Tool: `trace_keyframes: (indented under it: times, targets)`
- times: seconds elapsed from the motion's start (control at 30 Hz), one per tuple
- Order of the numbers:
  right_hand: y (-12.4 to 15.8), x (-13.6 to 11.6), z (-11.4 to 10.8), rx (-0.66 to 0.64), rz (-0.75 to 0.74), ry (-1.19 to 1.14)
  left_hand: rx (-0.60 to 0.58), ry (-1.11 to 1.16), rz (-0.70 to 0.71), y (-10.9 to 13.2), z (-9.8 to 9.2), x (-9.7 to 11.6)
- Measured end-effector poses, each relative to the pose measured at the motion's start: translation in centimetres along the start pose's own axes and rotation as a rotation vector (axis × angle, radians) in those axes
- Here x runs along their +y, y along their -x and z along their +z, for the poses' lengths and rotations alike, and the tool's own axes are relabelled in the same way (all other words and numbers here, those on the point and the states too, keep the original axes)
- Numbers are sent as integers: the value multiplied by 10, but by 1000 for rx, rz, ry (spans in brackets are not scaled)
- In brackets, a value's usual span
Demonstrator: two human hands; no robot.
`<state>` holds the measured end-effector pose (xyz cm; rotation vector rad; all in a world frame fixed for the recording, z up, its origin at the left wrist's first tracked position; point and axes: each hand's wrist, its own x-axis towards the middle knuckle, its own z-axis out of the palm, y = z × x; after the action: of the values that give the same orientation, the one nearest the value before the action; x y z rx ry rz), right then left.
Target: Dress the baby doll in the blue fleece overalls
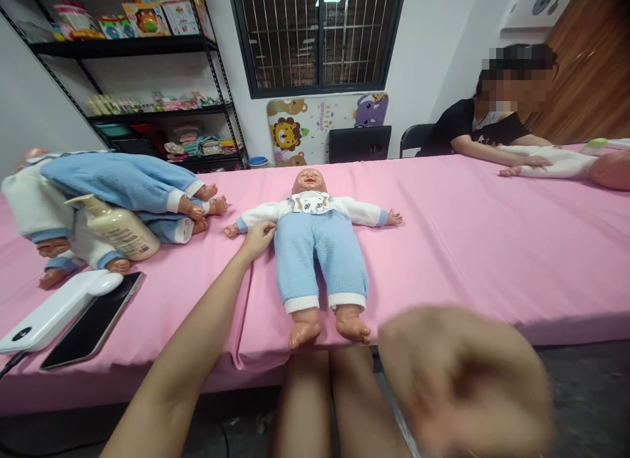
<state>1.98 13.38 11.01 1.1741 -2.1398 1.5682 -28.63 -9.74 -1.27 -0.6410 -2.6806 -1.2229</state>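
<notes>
Blue-trousered doll, left grip at its waist, right grip blurred, both holds unclear; "HAPPY" board behind.

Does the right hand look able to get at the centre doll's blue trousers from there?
Likely yes: the blurred right hand has nothing visible between it and the blue trousers; the left hand is by their opposite edge.

Soft indoor light is falling across the counter, casting faint shadows. Glare is showing in the window. The right hand is blurring heavily.
</notes>
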Motion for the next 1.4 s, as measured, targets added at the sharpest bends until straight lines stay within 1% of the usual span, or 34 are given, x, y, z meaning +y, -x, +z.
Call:
trace_keyframes:
  times: [0.03, 0.07, 0.17, 0.23, 0.27, 0.3, 0.37, 0.43, 0.5, 0.6, 0.67, 0.8, 0.83, 0.9, 1.0, 1.03, 1.1, 1.17, 1.23, 1.27, 1.33, 1.4]
  targets:
    - [-15, 17, -12, 79, 35, 1, -1, -2, 6, 0, 0, -1]
    - [-29, 37, -24, 216, 128, -9, -4, 0, 10, -1, 0, -2]
    - [-67, 107, -60, 408, 385, -48, -12, 5, 10, -2, 1, -5]
    - [-81, 156, -78, 526, 630, -53, 10, -5, 2, -3, 0, -7]
    - [-83, 179, -84, 599, 756, -10, 37, -17, -10, -3, 0, -8]
    - [-83, 200, -88, 644, 876, 32, 68, -32, -26, -4, 0, -9]
    - [-76, 232, -89, 659, 956, 50, 122, -65, -63, -4, -1, -10]
    - [-66, 251, -84, 659, 968, 64, 141, -97, -94, -4, 0, -11]
    - [-57, 259, -78, 641, 924, 65, 135, -111, -104, -4, 1, -11]
    - [-52, 259, -75, 499, 753, -40, 124, -84, -83, -4, 2, -9]
    - [-52, 258, -76, 421, 685, -106, 121, -54, -57, -4, 1, -6]
    - [-50, 259, -85, 363, 745, -194, 93, 21, -9, -2, 0, 0]
    - [-49, 261, -87, 348, 762, -179, 80, 24, 0, -2, 0, 1]
    - [-48, 267, -91, 372, 798, -38, 69, -10, -1, -3, 1, 0]
    - [-49, 277, -90, 501, 827, 279, 97, -73, -51, -2, 3, -3]
    - [-50, 280, -89, 515, 826, 347, 107, -69, -75, -2, 3, -4]
    - [-50, 283, -84, 500, 813, 456, 129, -26, -119, -1, 2, -5]
    - [-49, 284, -80, 449, 802, 558, 170, 29, -155, -1, 2, -2]
    - [-48, 285, -76, 385, 794, 647, 227, 58, -181, -4, 2, 9]
    - [-48, 286, -74, 358, 789, 686, 248, 61, -186, -6, 3, 18]
    - [-47, 290, -70, 322, 777, 743, 264, 63, -178, -14, 9, 42]
    - [-48, 296, -67, 308, 752, 761, 235, 34, -151, -25, 19, 68]
